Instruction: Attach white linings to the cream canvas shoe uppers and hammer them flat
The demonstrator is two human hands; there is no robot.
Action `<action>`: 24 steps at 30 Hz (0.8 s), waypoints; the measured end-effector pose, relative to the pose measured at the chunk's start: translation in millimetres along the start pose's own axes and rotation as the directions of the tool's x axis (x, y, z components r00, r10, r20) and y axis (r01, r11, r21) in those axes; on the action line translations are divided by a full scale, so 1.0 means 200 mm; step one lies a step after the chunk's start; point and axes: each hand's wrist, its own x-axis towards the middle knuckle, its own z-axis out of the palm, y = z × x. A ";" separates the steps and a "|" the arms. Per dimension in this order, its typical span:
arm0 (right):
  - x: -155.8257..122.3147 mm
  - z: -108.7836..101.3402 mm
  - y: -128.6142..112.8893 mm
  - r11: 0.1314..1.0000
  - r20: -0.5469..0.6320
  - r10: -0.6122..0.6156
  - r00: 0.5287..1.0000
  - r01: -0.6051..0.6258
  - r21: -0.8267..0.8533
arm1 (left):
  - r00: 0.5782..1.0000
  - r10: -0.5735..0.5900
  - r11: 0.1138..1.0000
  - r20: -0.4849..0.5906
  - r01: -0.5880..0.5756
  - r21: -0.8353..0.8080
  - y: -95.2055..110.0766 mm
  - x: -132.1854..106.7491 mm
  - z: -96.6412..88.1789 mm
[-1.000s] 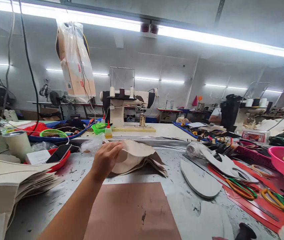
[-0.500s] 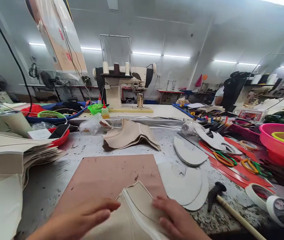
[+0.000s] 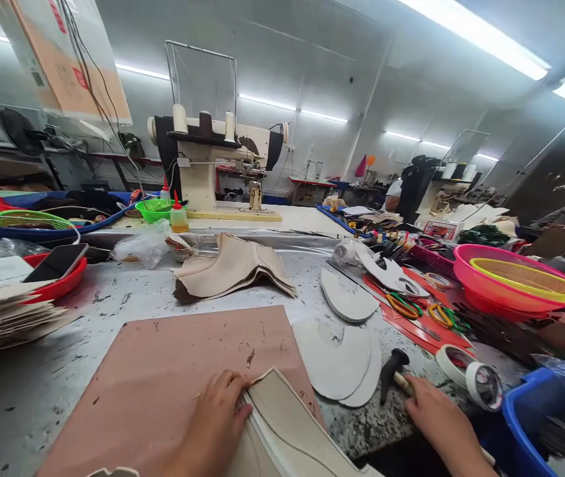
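Note:
My left hand (image 3: 220, 414) presses on the edge of a cream cut piece (image 3: 287, 427) lying on the pink cutting board (image 3: 163, 377) at the near edge of the bench; its fingers are curled over the piece's folded edge. My right hand (image 3: 436, 424) is closed round the wooden handle of a black-headed hammer (image 3: 392, 371) that lies on the speckled worktop just right of the board. A stack of the same cream pieces (image 3: 232, 271) sits further back in the middle.
Grey sole-shaped pieces (image 3: 336, 351) lie between board and hammer. Scissors (image 3: 404, 306) rest on a red mat, tape rolls (image 3: 481, 381) and a blue bin (image 3: 545, 411) are at right, a pink basket (image 3: 520, 285) behind. A sewing machine (image 3: 212, 159) stands at the back.
My left hand left the far stack and came to the near piece on the board. My right hand moved off that piece to the hammer's handle. The view has turned right.

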 end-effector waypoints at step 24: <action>0.03 -0.48 -0.96 0.871 0.180 -0.472 0.863 0.427 0.243 | 0.901 0.411 0.912 -0.139 -0.409 0.043 -0.05 0.03 0.06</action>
